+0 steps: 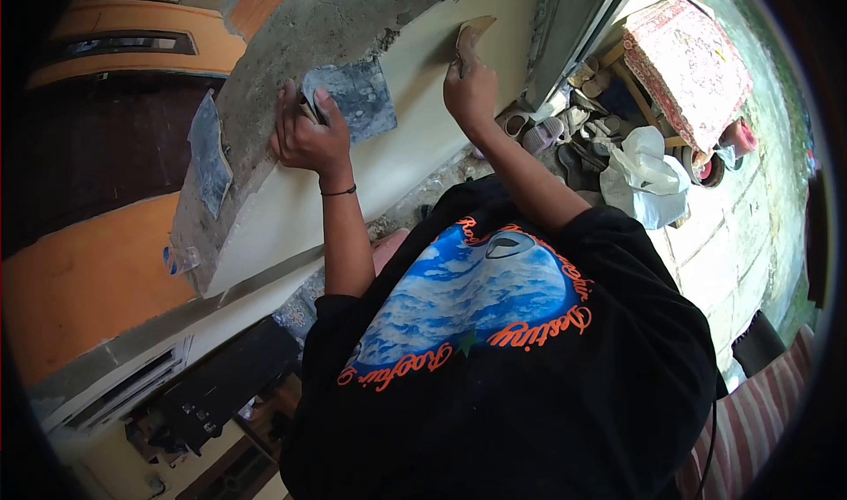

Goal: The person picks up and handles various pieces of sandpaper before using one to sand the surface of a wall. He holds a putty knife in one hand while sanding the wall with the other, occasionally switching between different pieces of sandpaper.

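My left hand (309, 138) is closed around something thin with a narrow edge, partly hidden by the fingers. Beside it, a grey, smeared flat sheet (363, 99) lies against the pale smooth surface (410, 103); whether the hand holds this sheet is unclear. My right hand (471, 94) grips a small thin scraper (476, 31), its curved tan blade pointing up and touching or close to the pale surface. A rough grey concrete strip (265, 85) runs along that surface's far side.
Another grey sheet (210, 156) lies at the left on the concrete, with a clear plastic item (182, 258) near the corner. Shoes (543, 135), a white bag (648, 178) and a patterned cloth-covered stand (688, 68) are on the right. A dark door frame (600, 24) rises nearby.
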### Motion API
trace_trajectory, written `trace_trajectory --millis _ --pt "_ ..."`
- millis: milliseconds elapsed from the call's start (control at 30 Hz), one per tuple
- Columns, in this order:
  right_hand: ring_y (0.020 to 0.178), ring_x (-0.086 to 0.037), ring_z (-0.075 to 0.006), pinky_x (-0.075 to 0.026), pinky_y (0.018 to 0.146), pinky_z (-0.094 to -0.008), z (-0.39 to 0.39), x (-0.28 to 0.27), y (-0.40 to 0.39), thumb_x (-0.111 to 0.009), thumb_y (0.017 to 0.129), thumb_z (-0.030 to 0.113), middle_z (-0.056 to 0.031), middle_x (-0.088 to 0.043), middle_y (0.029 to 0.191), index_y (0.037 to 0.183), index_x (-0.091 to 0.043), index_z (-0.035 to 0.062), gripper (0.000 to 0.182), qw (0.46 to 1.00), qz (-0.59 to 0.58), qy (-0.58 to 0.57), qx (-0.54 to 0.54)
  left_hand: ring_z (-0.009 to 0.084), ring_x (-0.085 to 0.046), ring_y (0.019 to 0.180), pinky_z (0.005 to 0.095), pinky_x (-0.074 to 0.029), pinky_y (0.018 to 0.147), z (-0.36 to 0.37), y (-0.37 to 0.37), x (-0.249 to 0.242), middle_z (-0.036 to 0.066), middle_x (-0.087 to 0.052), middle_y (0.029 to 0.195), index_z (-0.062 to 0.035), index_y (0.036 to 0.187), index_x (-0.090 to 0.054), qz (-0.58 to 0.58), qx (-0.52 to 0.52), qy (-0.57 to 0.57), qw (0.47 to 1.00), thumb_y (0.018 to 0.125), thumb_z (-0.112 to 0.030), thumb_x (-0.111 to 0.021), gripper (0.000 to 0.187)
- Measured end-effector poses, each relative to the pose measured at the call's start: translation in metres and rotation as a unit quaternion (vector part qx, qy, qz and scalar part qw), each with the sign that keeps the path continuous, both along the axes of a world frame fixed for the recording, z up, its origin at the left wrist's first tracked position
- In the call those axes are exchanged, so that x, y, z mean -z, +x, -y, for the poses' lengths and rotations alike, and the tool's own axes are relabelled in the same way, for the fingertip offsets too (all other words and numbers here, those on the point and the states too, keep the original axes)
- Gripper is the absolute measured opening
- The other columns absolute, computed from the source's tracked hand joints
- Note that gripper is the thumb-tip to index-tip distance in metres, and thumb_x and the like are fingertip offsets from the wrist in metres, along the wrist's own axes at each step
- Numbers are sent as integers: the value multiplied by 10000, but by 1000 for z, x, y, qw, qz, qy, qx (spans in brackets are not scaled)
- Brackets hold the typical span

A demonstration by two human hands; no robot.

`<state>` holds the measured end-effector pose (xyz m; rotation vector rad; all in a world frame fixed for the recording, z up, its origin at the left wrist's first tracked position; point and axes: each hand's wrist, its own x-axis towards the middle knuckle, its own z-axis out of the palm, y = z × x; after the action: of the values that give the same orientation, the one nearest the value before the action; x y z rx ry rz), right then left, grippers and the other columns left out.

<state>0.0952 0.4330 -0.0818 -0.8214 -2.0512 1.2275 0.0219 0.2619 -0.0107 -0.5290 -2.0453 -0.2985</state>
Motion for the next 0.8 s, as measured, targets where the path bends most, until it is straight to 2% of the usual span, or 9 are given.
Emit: trace_trajectory --millis 67,167,200,267,333,433,533,633,800 --pt "847 -576 -432 -450 758 -439 27 11 6 -503 772 38 -294 -584 906 1225 -504 30 453 989 -109 95 -7 233 -631 954 346 -441 732 -1 -1 1 60 -672 989 -42 843 -656 -1 -3 -2 1000 874 -407 -488 403" --pt "950 -547 -426 -424 828 -431 28 2 30 -482 767 15 -317 -540 1026 1247 -493 54 482 996 -48 -27 -75 231 -631 955 346 -439 725 3 1 2 59 -672 992 -38 859 -659 4 -28 -22 999 875 -405 -489 405" --pt "853 -576 -423 -450 754 -430 18 0 29 -479 764 23 -302 -572 914 1190 -543 61 433 996 -91 -23 -7 231 -631 955 348 -439 724 2 1 1 60 -671 994 -36 867 -660 8 -17 -18 1000 875 -403 -490 403" --pt "819 -599 -395 -484 699 -417 -17 -16 25 -502 755 25 -285 -582 941 1298 -420 19 549 993 52 -105 -3 231 -631 956 351 -439 724 3 2 0 60 -671 995 -35 875 -661 14 -11 -9 1000 875 -400 -491 402" --pt "813 -597 -403 -494 676 -421 -26 -13 17 -495 767 34 -296 -559 1023 1286 -416 -2 526 995 42 -86 0 231 -629 961 355 -440 734 2 2 -1 61 -671 996 -33 879 -661 15 -8 -8 1000 873 -400 -494 403" --pt "851 -583 -420 -497 735 -444 0 -3 1 -497 765 36 -301 -478 1185 1265 -416 6 507 995 -69 68 1 230 -625 970 355 -438 739 2 0 2 60 -670 1000 -36 880 -661 10 -18 -6 1000 870 -400 -497 399" --pt "885 -572 -408 -469 743 -427 31 2 16 -504 783 44 -269 -554 1061 1230 -492 32 447 985 -111 86 -100 229 -623 976 350 -436 739 2 1 0 57 -669 1004 -39 877 -662 8 -5 -13 1000 869 -399 -499 395" --pt "820 -592 -407 -488 724 -419 27 -5 35 -501 760 15 -281 -581 965 1244 -488 51 485 994 -50 -12 -94 229 -623 976 348 -435 739 2 0 1 57 -668 1007 -43 868 -662 10 -8 -1 1000 870 -399 -497 392" --pt "772 -601 -367 -483 715 -405 -3 -21 17 -534 772 57 -217 -614 838 1232 -505 63 461 997 -72 20 -32 226 -623 974 346 -435 742 1 3 -1 58 -668 1006 -44 865 -662 19 -6 3 1000 873 -404 -490 399"
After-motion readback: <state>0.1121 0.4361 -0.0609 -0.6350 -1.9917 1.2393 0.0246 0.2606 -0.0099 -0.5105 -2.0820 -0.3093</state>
